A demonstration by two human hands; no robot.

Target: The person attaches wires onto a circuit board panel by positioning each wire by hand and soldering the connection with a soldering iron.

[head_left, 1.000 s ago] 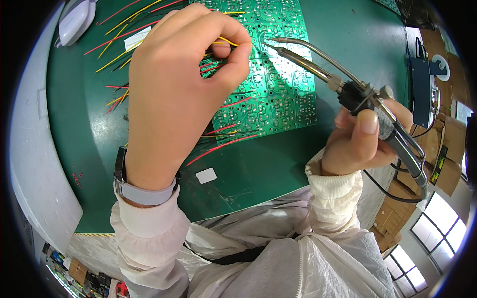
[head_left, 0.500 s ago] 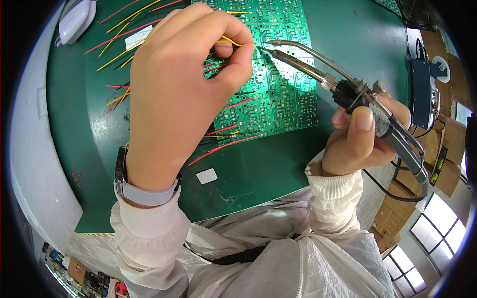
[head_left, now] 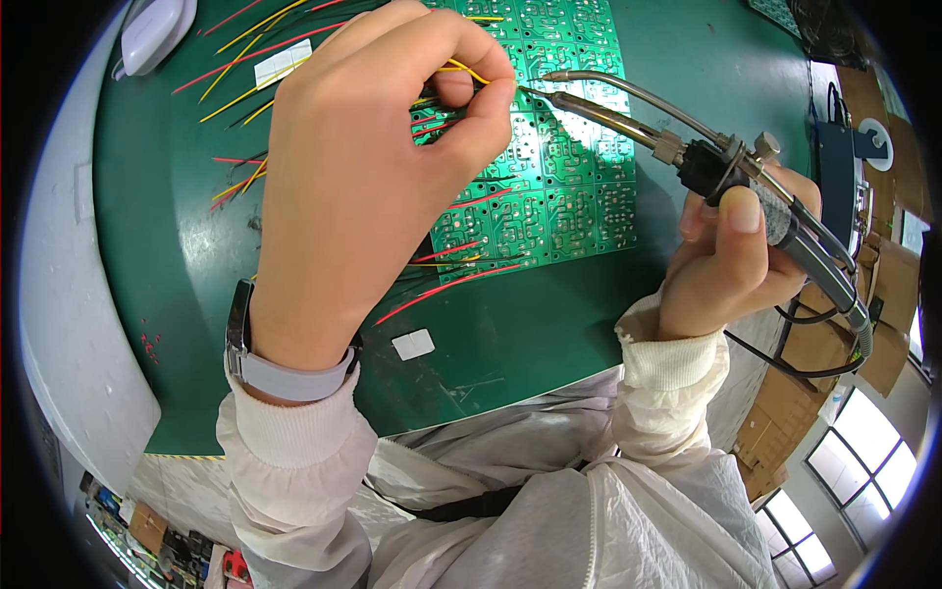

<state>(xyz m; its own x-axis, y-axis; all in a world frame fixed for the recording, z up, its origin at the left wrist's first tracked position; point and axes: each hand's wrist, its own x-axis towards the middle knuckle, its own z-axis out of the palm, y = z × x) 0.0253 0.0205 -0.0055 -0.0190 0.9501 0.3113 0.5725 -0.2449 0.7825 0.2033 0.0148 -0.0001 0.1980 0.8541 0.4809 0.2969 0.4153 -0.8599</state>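
A green panel of circuit boards [head_left: 616,221] lies on the green work mat, with red, yellow and black wires along its left part. My left hand [head_left: 343,187] is over the panel's left side, thumb and forefinger pinched on a yellow wire [head_left: 469,71]. In my right hand [head_left: 731,265] is a soldering iron [head_left: 618,122] with a thin curved metal tube [head_left: 643,91] clamped alongside. The iron's tip is right by my left fingertips; whether it touches the wire or a pad is too small to tell. My left palm hides some of the wires.
More loose wires [head_left: 235,72] spread left of my hand, around a white label piece [head_left: 282,64]. Another white piece [head_left: 413,344] lies nearer me. A white case [head_left: 157,34] is at far left. A dark blue device [head_left: 840,177] stands at right, where the iron's cable hangs.
My right hand has shifted slightly right and away from me, so the iron sits a little flatter. My left hand keeps its pinch on the yellow wire. The whole view has shifted slightly.
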